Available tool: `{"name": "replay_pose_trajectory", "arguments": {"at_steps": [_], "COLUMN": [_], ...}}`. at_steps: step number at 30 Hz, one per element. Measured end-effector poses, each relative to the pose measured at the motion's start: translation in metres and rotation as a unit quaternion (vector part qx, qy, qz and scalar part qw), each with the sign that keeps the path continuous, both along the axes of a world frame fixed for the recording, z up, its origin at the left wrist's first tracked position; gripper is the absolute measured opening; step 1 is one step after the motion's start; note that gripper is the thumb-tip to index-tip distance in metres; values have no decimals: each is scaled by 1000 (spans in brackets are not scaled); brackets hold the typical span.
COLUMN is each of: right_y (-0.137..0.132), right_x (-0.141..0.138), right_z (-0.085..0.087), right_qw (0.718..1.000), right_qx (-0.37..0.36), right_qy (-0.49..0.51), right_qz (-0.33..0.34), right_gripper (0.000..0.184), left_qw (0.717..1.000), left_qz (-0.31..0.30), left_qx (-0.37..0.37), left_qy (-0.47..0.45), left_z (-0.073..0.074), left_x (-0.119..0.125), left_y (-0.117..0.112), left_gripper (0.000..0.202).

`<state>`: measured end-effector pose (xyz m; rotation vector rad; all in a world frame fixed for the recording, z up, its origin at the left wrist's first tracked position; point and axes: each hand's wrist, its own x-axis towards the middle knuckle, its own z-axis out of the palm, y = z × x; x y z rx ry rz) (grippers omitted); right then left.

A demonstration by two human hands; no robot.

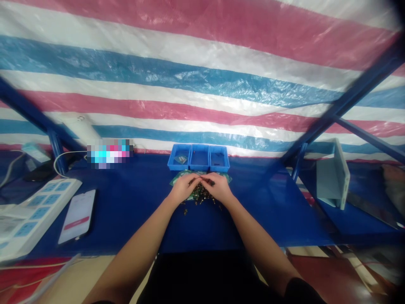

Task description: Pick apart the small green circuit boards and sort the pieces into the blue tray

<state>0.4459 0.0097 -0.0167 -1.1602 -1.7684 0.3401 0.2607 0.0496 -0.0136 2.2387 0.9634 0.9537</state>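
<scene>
My left hand (184, 187) and my right hand (218, 186) meet above a pile of small metal pieces (200, 194) that look like screws, brassy and dark. The fingers of both are bent and pressed together, with the fingertips nearly touching; whatever they pinch is too small to make out. Under and behind the hands spreads a greenish clear plastic bag (174, 179). A few loose pieces (185, 212) lie on the blue table just in front of the pile. Just beyond the bag stand three joined blue bins (199, 168); the left one holds a small clear packet (181, 159).
On the left of the blue table (126, 202) lie a phone (77, 216) and a long white power strip (41, 215). A blurred-out object (109, 154) stands at the back left. To the right is a propped tablet-like panel (332, 177). Blue frame bars (316, 126) slope at both sides.
</scene>
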Motion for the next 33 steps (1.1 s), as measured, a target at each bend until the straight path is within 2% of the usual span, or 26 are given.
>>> {"name": "replay_pose_trajectory", "arguments": {"at_steps": [9,18,26,33], "right_y": [0,0,0,-5], "right_x": [-1,0,0,-4], "right_z": [-1,2,4,14], "right_qw": [1000,1000,998,995], "right_qx": [-9,-8,-21,-27], "right_qy": [14,26,54,83], "right_qz": [14,0,23,46], "right_gripper": [20,18,19,19], "left_qw": [1000,1000,1000,999], "left_qz": [6,10,2,-17], "left_qx": [5,-6,10,23], "left_qy": [28,-6,-20,-40], "left_z": [0,-3,-2,-3], "left_x": [-1,-1,-1,-1], "left_y": [1,0,1,1], "left_gripper": [30,26,26,23]}}
